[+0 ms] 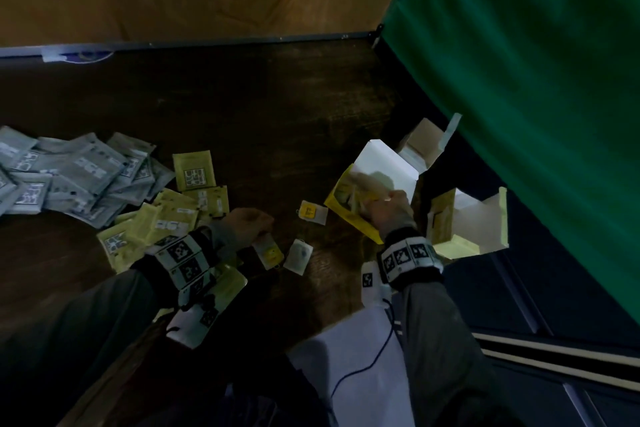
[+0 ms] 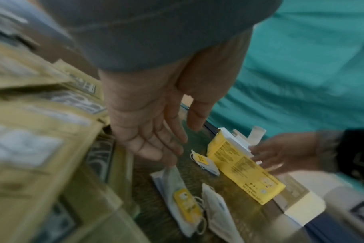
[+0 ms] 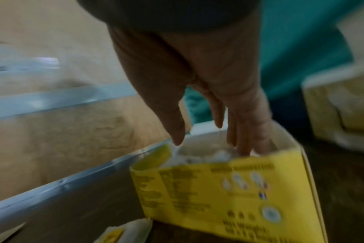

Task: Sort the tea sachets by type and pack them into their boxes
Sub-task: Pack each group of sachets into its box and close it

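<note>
An open yellow tea box (image 1: 343, 210) (image 2: 243, 171) (image 3: 218, 189) stands tilted on the dark table. My right hand (image 1: 386, 208) (image 3: 208, 136) reaches into its mouth with straight fingers on the white tea bags (image 3: 208, 156) inside; it grips nothing. Three loose tea bags lie left of the box: one with a yellow tag (image 1: 268, 253) (image 2: 183, 197), a plain white one (image 1: 298, 256) (image 2: 216, 208), and one (image 1: 311, 213) (image 2: 204, 161) against the box. My left hand (image 1: 249, 224) (image 2: 177, 139) hovers palm-down, its straight fingertips at the top edge of the yellow-tagged bag.
A heap of grey sachets (image 1: 69, 173) covers the table's left side, with yellow-green sachets (image 1: 166, 218) (image 2: 31, 148) beside my left wrist. Two more open boxes (image 1: 424, 144) (image 1: 464, 218) stand right of the yellow box. A green cloth (image 1: 536, 80) hangs at the right.
</note>
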The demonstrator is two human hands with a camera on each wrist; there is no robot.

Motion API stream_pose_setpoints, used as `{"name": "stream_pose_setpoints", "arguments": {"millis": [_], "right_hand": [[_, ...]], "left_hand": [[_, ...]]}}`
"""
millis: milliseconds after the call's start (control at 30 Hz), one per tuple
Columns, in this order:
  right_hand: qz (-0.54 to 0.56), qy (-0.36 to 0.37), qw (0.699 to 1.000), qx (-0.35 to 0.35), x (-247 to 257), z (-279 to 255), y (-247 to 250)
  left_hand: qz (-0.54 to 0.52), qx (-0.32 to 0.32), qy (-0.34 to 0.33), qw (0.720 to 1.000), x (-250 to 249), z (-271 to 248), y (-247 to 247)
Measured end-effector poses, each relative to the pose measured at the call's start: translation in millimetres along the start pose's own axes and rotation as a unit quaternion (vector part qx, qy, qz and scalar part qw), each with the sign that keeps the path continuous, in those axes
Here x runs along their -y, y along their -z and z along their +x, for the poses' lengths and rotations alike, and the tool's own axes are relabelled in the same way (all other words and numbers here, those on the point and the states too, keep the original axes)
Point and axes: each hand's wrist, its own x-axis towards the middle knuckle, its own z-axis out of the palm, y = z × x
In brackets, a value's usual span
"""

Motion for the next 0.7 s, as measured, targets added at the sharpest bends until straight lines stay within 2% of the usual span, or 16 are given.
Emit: {"name": "stream_pose_setpoints", "arguments": {"millis": [67, 167, 233, 300, 367, 467, 600, 700], "right_hand": [[-0.033, 0.042, 0.998, -0.035, 1.5, -12.1, 1.8], [-0.023, 0.172, 0.980, -0.101, -6.6, -39.1, -7.2], [-0.006, 0.226, 0.973, -0.048, -14.4, -54.1, -23.8], [-0.040, 0.230, 0.971, 0.059, -20.5, -63.0, -45.8], [-0.124, 0.230, 0.958, 0.120, -25.4, -67.8, -67.5], [-0.205, 0.237, 0.942, 0.118, -27.1, -69.3, -88.3], [-0.242, 0.220, 0.937, 0.124, -24.0, -63.4, -97.1], [-0.265, 0.215, 0.928, 0.151, -20.8, -63.1, -96.8]], "left_hand": [[0.079, -0.006, -0.040, 0.996, 1.5, -2.1, 4.9], [0.209, -0.021, -0.077, 0.975, 2.6, -5.6, 10.1], [0.277, -0.029, -0.107, 0.955, 3.3, -4.5, 9.1], [0.352, -0.017, -0.113, 0.929, 4.0, -0.7, 4.2], [0.396, -0.003, -0.086, 0.914, 4.6, 5.7, -1.5], [0.453, 0.015, -0.050, 0.890, 3.4, 12.0, -9.6], [0.454, 0.026, -0.018, 0.891, -0.3, 11.2, -8.9], [0.479, 0.040, -0.008, 0.877, -2.2, 10.1, -8.6]]}}
